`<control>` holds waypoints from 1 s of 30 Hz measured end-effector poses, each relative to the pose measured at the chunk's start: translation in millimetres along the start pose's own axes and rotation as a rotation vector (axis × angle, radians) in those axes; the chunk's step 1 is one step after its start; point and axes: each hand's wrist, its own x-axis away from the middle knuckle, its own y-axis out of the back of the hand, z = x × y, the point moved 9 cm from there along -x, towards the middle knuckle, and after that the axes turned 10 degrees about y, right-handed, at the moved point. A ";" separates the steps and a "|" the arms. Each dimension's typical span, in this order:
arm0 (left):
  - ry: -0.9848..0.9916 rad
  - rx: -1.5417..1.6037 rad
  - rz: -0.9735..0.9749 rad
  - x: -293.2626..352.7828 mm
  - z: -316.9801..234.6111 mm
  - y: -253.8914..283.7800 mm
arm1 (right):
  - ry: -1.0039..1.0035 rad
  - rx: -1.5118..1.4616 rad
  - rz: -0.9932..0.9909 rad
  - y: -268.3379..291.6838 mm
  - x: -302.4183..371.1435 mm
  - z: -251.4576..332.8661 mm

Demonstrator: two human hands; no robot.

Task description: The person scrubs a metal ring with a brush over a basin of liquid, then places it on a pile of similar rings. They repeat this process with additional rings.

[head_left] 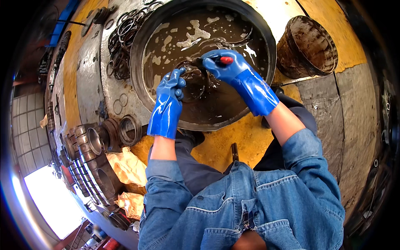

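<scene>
Both my hands wear long blue rubber gloves and are over a wide round basin (pixel 139 79) of murky brown liquid with patches of foam. My left hand (pixel 170 87) has its fingers curled at the near side of a dark, wet ring (pixel 204 85), which is partly in the liquid. Closed in my right hand (pixel 225 66) is a tool with a red handle end (pixel 226 60), held at the far right side of the ring. Its working end is hidden by the glove and the splashing liquid, so its kind does not show.
Thin metal rings (pixel 125 31) lie heaped left of the basin. Several thick cylindrical metal rings (pixel 98 139) stand at the lower left, by crumpled brown paper (pixel 129 166). A rusty, dirty bucket (pixel 308 48) stands to the right, beside dark floor boards (pixel 325 108).
</scene>
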 end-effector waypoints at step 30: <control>-0.084 -0.127 -0.061 -5.6 1.8 -12.9 | -0.528 0.053 0.266 -25.5 34.4 -44.1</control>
